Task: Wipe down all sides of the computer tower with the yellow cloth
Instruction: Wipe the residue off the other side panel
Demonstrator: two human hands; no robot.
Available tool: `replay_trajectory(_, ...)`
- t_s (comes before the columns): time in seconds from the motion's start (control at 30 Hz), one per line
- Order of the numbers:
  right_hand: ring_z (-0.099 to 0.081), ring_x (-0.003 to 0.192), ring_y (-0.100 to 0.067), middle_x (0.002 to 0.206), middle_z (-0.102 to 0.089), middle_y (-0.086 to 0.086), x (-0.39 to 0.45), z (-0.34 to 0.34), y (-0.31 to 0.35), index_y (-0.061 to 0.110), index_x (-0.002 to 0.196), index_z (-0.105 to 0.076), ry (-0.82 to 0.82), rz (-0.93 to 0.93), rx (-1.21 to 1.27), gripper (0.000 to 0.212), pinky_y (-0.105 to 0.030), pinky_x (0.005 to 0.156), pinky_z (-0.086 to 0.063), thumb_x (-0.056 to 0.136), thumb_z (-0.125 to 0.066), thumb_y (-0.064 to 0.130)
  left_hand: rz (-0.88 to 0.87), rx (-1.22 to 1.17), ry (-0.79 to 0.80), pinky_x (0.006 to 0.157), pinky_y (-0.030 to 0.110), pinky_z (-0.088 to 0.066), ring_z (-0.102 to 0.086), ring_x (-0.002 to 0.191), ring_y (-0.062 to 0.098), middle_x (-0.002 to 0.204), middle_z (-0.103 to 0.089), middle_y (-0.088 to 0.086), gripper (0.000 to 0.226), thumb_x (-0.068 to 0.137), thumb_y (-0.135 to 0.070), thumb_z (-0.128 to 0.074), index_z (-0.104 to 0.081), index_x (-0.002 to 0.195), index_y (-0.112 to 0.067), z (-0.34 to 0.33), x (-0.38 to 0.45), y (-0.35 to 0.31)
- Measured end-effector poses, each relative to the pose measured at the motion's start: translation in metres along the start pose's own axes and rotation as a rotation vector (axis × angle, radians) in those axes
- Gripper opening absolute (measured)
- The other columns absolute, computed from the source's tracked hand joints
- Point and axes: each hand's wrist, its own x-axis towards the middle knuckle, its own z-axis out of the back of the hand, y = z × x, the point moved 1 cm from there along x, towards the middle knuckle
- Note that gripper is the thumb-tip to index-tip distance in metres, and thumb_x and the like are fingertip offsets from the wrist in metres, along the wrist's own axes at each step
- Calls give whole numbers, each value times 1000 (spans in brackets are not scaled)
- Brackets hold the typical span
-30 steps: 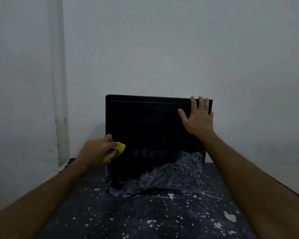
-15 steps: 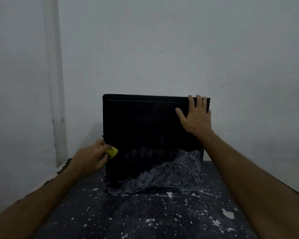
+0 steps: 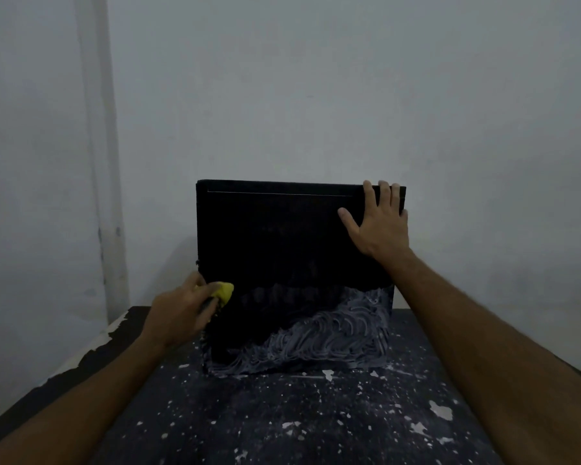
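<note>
- Overhead and behind, a plain pale wall (image 3: 316,78) fills the background; a vertical pale strip (image 3: 98,129) runs down it at the left.
- Table (image 3: 282,424): dark top, speckled with pale flecks and chips, with worn pale patches along its left edge. It occupies the lower part of the view and bears the computer tower.
- Computer tower (image 3: 282,250): black, standing upright at the far end of the table, close to the wall, with one broad side panel facing the camera. A thin pale line runs just under the panel's top edge. The lower right area of this panel carries a grey, swirled smear pattern that tapers toward the lower left; the rest of the panel reads uniformly black.
- Right hand (image 3: 379,223): flat against the upper right corner of the facing panel, fingers straight and reaching the top edge, thumb spread to the left. It holds nothing.
- Left hand (image 3: 178,313): at the left vertical edge of the tower, roughly two thirds of the way down, fingers curled round the yellow cloth.
- Yellow cloth (image 3: 225,292): bunched, only a small part showing beyond the left fingers, touching the tower's facing panel near its left edge.
- Both hands are well apart, one at each side of the tower.
</note>
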Motion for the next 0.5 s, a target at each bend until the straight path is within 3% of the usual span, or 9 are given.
replay_trajectory(0.1,5,157,-31,169,-7,-11,0,1,0,23,162,-13,3,4,1,84,-66,120,-19,97,-30,74,-242,104,104,43,25,-31,-50,46,22,97,-53,1,46,105,-52,-32,-69,112,-26,-15,-4,-2)
replay_trajectory(0.23,4,157,-32,169,-8,-12,0,1,0,23,161,-14,-9,9,3,84,-66,119,-20,97,-31,73,5,31,28,41,24,-29,-49,45,23,96,-57,1,36,96,-46,-48,-74,108,-24,-5,5,-12)
replay_trajectory(0.37,5,157,-31,169,-7,-11,0,1,0,23,162,-13,-1,6,2,86,-66,119,-19,96,-31,75,-169,101,115,41,25,-29,-44,44,21,96,-52,-1,39,96,-48,-42,-73,108,-26,-17,2,-28)
replay_trajectory(0.5,4,157,-32,169,-7,-12,0,2,-1,23,162,-12,-9,12,-13,89,-66,119,-21,94,-31,78,1,20,17,41,25,-30,-47,46,23,96,-55,1,34,96,-45,-46,-72,107,-24,-11,26,-35)
